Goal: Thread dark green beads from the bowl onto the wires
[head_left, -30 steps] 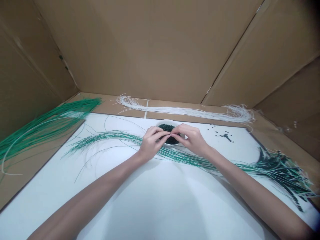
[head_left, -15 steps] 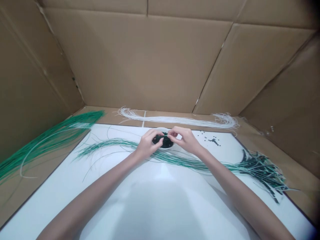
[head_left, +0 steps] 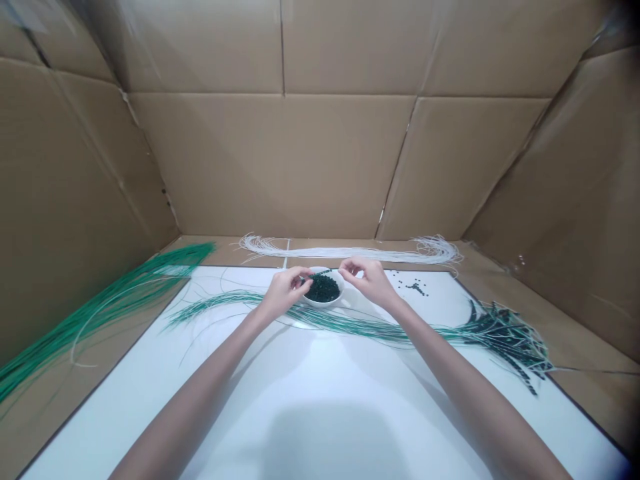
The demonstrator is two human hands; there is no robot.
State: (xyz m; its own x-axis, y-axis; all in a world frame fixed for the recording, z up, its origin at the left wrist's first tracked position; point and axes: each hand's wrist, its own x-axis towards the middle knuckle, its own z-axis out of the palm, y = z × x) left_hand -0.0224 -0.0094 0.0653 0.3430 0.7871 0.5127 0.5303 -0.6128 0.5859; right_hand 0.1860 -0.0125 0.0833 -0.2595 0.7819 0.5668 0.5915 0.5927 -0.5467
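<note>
Right hand (head_left: 369,279) now apart from left hand (head_left: 286,291), earlier touching. Dark strand (head_left: 323,272) shows between them; beads (head_left: 323,289) below more exposed.

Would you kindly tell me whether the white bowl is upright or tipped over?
Upright: the white bowl sits with its round rim facing up, dark green beads piled inside.

A white board (head_left: 320,387) with a dark edge lies over a brown cardboard surface (head_left: 595,390). On the board, near its far side, I see 1 white bowl (head_left: 323,304) of dark beads (head_left: 323,289). A green-and-white strand bundle (head_left: 360,323) stretches across, its dark, bushy end at the right edge. Loose beads (head_left: 416,287) dot the far right. The cardboard bears green strands (head_left: 115,303) at left, white strands (head_left: 350,253) along the far side.
</note>
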